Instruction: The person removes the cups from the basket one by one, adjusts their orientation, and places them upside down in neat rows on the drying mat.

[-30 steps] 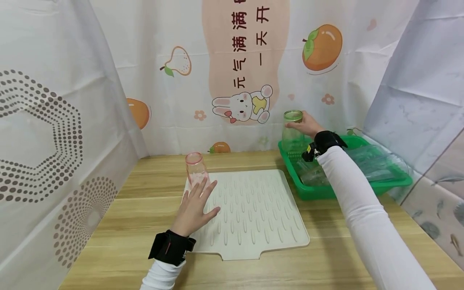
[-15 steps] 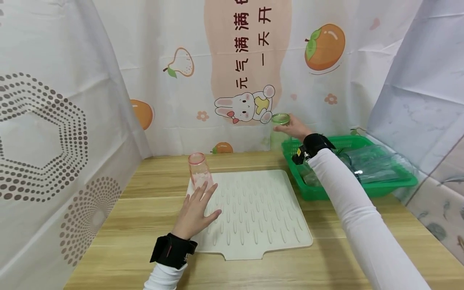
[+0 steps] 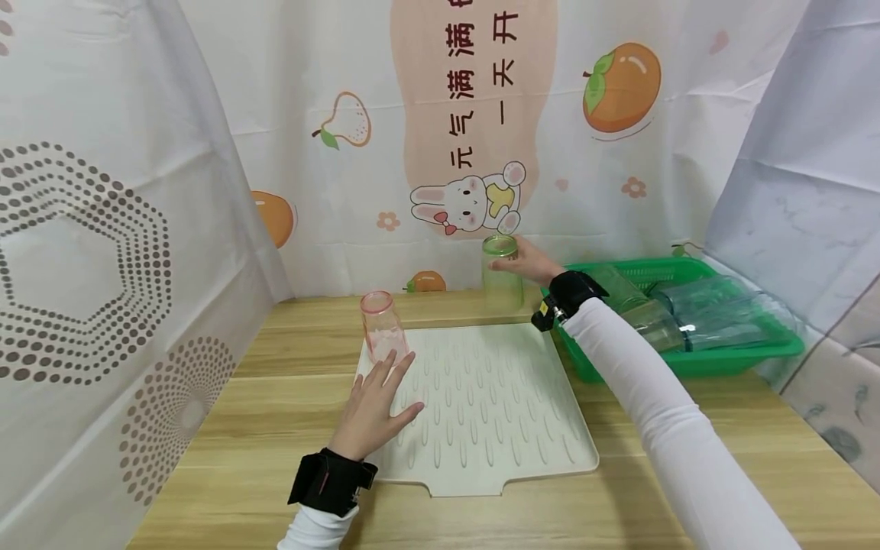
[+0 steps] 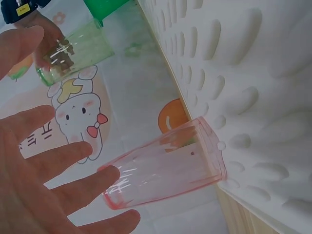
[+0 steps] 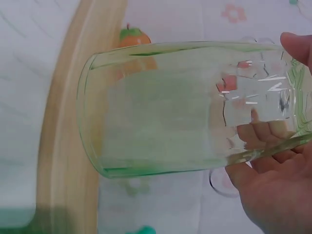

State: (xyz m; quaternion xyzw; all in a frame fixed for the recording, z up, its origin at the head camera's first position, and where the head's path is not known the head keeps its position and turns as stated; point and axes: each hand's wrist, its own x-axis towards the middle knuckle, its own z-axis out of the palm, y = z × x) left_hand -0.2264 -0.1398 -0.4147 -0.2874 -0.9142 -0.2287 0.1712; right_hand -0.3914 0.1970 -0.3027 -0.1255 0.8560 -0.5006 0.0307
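Fingers (image 3: pixel 399 370) spread wide, left hand (image 3: pixel 369 417) by the pink glass (image 3: pixel 382 325), and the right hand (image 3: pixel 534 263) grips the green glass (image 3: pixel 502 289)!

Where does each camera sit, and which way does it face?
Head: worn on the head, facing forward and down at the tray; left hand, right hand and sleeves show.
Left wrist: worn there, facing past the left hand to the pink glass; the right hand shows beyond.
Right wrist: worn there, facing the green glass; part of the right hand shows.
Both wrist views share the green glass and right hand.
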